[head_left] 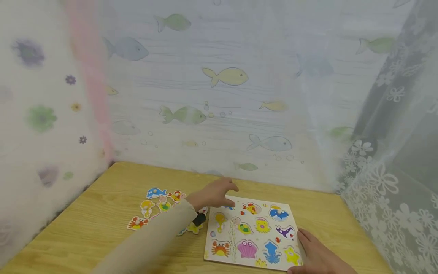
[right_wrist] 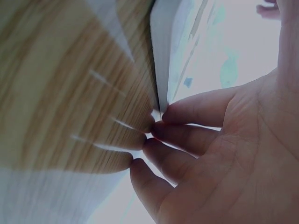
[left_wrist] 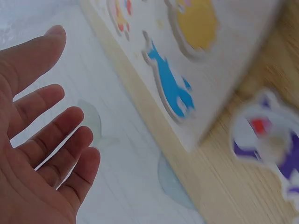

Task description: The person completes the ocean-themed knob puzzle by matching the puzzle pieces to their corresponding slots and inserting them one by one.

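A white puzzle board (head_left: 263, 238) with cut-out shapes of sea animals lies on the table. Over its far left corner hovers my left hand (head_left: 215, 193), palm down, fingers spread with nothing in them. In the left wrist view that hand (left_wrist: 46, 140) is beside the blue dolphin shape (left_wrist: 169, 84), and a purple and white knobbed piece (left_wrist: 273, 144) lies off the board's edge. My right hand (head_left: 319, 255) rests at the board's near right corner. Its fingers (right_wrist: 198, 109), extended in the right wrist view, touch the table and the board's side edge (right_wrist: 161, 51).
Left of the board lie several loose pieces, among them a blue whale (head_left: 156, 193), a seahorse (head_left: 147, 208), a turtle (head_left: 164, 205) and a crab (head_left: 137, 223). My left forearm (head_left: 150, 243) crosses over part of them. A fish-print curtain (head_left: 226, 125) hangs behind the wooden table (head_left: 96, 217).
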Demonstrator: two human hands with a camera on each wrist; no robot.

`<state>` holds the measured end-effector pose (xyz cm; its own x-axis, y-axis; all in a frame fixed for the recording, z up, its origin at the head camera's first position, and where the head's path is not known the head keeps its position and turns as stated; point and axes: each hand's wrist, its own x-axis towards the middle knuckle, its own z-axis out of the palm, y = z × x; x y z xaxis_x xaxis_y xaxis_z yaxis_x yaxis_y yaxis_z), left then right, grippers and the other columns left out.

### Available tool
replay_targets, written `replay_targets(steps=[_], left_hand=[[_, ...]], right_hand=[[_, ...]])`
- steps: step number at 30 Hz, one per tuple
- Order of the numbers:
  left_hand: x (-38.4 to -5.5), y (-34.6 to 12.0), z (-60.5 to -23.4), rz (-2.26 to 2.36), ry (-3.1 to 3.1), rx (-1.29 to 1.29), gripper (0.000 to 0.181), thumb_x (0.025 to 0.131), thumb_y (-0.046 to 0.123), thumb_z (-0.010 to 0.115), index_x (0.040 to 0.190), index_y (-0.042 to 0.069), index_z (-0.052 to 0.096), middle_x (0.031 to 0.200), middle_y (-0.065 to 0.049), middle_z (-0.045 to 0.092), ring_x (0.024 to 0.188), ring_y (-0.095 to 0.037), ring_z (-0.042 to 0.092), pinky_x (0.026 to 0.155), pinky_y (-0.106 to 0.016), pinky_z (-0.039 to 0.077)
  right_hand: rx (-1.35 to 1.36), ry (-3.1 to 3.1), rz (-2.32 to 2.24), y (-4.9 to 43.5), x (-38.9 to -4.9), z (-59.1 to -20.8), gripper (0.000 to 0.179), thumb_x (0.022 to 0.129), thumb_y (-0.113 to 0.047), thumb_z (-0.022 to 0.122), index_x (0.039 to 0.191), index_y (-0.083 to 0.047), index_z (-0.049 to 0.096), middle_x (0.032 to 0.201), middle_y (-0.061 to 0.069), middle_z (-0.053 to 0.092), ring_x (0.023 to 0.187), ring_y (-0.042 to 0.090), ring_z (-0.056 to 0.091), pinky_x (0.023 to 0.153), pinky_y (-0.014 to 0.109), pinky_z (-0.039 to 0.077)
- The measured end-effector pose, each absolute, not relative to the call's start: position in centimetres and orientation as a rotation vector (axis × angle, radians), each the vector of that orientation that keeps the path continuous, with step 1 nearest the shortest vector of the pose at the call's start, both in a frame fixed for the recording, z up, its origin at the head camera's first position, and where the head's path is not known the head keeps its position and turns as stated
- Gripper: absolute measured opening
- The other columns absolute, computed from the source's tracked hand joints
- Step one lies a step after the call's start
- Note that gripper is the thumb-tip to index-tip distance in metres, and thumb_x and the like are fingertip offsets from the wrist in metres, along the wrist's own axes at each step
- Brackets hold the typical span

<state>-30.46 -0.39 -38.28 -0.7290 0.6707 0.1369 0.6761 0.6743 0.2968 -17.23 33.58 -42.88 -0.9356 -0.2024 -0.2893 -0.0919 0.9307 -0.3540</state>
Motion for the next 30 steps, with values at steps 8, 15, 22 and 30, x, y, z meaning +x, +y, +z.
replay_targets(steps=[8, 15, 22, 30], left_hand=[[-30.8, -6.5, -39.1, -0.598, -2.885, -1.062, 0.047, 0.085, 0.029, 0.073, 0.126, 0.011, 0.06, 0.12, -0.005, 0.055, 0.111, -0.023, 0.054, 0.092, -0.041, 0.044], [-31.3, -9.9, -39.6, -0.593, -2.858, -1.024, 0.044, 0.084, 0.025, 0.074, 0.123, 0.007, 0.062, 0.119, -0.007, 0.057, 0.111, -0.027, 0.055, 0.092, -0.044, 0.045], [-31.9, -12.6, -39.8, -0.582, -2.895, -0.937, 0.042, 0.084, 0.024, 0.073, 0.122, 0.008, 0.063, 0.116, -0.007, 0.059, 0.108, -0.028, 0.055, 0.091, -0.045, 0.045], [-32.4, -14.9, -40.8, -0.547, -2.91, -0.949, 0.034, 0.085, 0.017, 0.071, 0.115, 0.004, 0.065, 0.1, -0.007, 0.059, 0.091, -0.024, 0.057, 0.08, -0.041, 0.047]], right_hand=[[-0.173, 2.74, -0.533, 33.2, -17.5, -43.0, 0.114, 0.07, -0.063, 0.072, 0.145, 0.01, 0.025, 0.146, 0.029, 0.027, 0.127, 0.048, 0.034, 0.094, 0.064, 0.034], [-0.192, 2.758, -0.513, 33.5, -17.4, -43.1, 0.113, 0.071, -0.062, 0.072, 0.143, 0.012, 0.026, 0.146, 0.03, 0.027, 0.129, 0.048, 0.033, 0.095, 0.062, 0.036], [-0.168, 2.762, -0.522, 33.5, -17.4, -43.1, 0.115, 0.07, -0.062, 0.073, 0.143, 0.012, 0.026, 0.146, 0.03, 0.027, 0.128, 0.048, 0.034, 0.094, 0.063, 0.035], [-0.186, 2.777, -0.502, 33.4, -17.3, -43.1, 0.115, 0.069, -0.064, 0.072, 0.144, 0.011, 0.027, 0.146, 0.028, 0.028, 0.128, 0.045, 0.036, 0.096, 0.061, 0.036]])
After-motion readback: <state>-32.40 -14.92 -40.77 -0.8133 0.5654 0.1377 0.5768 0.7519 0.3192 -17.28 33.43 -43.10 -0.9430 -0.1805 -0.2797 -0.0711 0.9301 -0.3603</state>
